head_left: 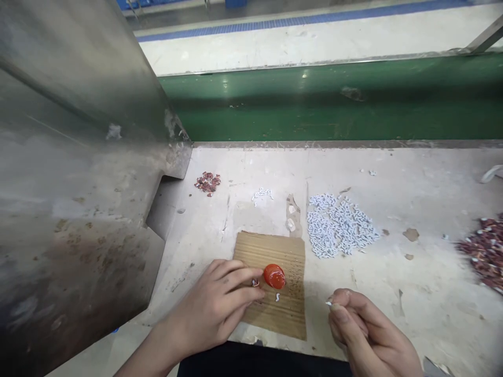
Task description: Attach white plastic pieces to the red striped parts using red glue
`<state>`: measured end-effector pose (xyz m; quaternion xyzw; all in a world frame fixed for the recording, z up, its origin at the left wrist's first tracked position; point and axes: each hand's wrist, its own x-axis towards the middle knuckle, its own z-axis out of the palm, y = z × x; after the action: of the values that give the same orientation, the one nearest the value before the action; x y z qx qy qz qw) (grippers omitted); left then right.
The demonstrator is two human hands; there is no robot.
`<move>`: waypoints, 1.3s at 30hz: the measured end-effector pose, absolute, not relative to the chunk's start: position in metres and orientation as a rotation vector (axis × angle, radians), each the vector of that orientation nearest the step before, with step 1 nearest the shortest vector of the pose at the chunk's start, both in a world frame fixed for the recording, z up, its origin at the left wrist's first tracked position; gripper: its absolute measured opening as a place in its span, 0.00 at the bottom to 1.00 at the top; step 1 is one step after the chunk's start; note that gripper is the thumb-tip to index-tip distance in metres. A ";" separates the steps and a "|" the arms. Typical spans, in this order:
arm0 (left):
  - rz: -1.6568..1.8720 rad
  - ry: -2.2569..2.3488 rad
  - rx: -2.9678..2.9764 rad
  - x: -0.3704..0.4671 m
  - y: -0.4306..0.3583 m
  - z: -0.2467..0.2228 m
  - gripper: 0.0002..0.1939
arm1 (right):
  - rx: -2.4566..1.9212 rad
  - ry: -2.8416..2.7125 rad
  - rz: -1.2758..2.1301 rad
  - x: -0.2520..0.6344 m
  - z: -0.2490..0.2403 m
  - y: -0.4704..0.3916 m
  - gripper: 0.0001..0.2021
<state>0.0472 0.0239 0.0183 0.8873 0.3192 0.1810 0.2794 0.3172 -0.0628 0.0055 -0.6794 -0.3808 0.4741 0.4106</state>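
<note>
A small orange-red cap (274, 276) sits on a piece of corrugated cardboard (271, 246), with one small white curved piece (277, 297) just below it. Left of the cap, my left hand (226, 301) rests over the cardboard, its fingertips around a small dark red and white piece (255, 283). Over the worktop right of the cardboard, my right hand (363, 327) pinches a tiny white piece (328, 303) between thumb and forefinger.
A large pile of white curved pieces (338, 225) lies right of the cardboard, a small group (262, 195) behind it. Dark red pieces lie at back left (208, 182) and far right (487, 254). A metal housing (86, 157) stands left; a green wall (314, 104) runs behind.
</note>
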 end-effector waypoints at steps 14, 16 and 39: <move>0.670 0.859 2.532 0.044 0.022 0.004 0.12 | -1.500 -1.856 0.747 0.307 0.009 -0.022 0.06; 0.671 0.883 2.524 0.042 0.022 0.005 0.12 | -1.496 -1.919 0.742 0.307 0.010 -0.019 0.07; 0.853 1.276 0.688 0.021 0.007 0.022 0.10 | -1.519 -2.148 0.567 0.306 0.012 -0.014 0.07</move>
<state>0.0214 0.0073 0.0219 0.3049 0.5653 0.3781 0.6667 0.3057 -0.0138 0.0119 -0.5502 -0.7780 0.2055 0.2231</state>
